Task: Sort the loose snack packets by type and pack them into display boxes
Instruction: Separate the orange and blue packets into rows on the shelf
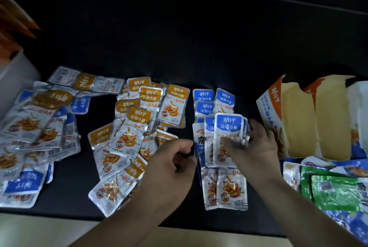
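My right hand (258, 145) grips a small stack of blue-topped fish snack packets (229, 137) over the black table. My left hand (175, 159) hovers just left of that stack with fingers curled, and I cannot tell whether it pinches a packet edge. More blue-topped packets (214, 101) lie behind the stack and two (227, 189) lie below it. A group of orange-topped packets (137, 119) is spread in the middle. A mixed heap of orange and blue packets (35, 127) lies at the left. Open display boxes (298, 119) stand at the right.
Green packets (336, 193) and other blue wrappers lie at the lower right in front of the boxes. A white container (18, 75) with orange packaging stands at the far left. The table's front edge (59, 214) runs below the packets.
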{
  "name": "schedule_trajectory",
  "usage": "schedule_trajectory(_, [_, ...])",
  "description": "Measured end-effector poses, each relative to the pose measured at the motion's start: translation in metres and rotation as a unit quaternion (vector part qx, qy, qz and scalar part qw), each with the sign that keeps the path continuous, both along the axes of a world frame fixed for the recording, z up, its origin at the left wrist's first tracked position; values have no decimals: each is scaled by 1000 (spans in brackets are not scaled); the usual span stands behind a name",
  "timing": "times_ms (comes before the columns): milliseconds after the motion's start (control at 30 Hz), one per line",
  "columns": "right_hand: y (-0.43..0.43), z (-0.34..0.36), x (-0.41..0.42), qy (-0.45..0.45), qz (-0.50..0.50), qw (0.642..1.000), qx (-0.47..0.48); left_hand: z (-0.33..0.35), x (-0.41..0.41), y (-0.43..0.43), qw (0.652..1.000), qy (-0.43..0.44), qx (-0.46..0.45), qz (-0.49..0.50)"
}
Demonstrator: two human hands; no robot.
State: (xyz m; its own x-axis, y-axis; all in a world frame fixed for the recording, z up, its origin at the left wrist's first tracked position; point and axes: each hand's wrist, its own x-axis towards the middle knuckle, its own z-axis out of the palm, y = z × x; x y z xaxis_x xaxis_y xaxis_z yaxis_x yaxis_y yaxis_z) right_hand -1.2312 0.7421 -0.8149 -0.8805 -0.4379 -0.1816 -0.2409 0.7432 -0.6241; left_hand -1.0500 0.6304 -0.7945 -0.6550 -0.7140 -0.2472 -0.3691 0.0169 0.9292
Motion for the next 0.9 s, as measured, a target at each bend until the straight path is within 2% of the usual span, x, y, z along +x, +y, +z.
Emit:
schedule_trajectory(67, [0,3,8,47,17,999,6,-1,3,-1,1000,-1,6,7])
schedule_trajectory(133, [1,-2,15,128,82,988,-16,-2,6,-1,1000,-5,5,9])
schedule_trajectory(200, [4,-11,20,167,140,976,-10,-6,9,-2,1000,-9,3,13])
schedule_trajectory(367, [14,-24,29,148,179,973,-8,-15,22,3,999,-41,-33,-9])
schedule_trajectory(467, [23,-29,33,166,194,967,-4,-20,24,10,989,-83,-88,-81])
schedule_trajectory(600, [31,-30,37,188,219,957,25,-27,18,22,976,-61,-147,-149])
schedule_trajectory(900, [26,-14,40,278,283,918,-17,-32,17,19,978,-53,-145,-140])
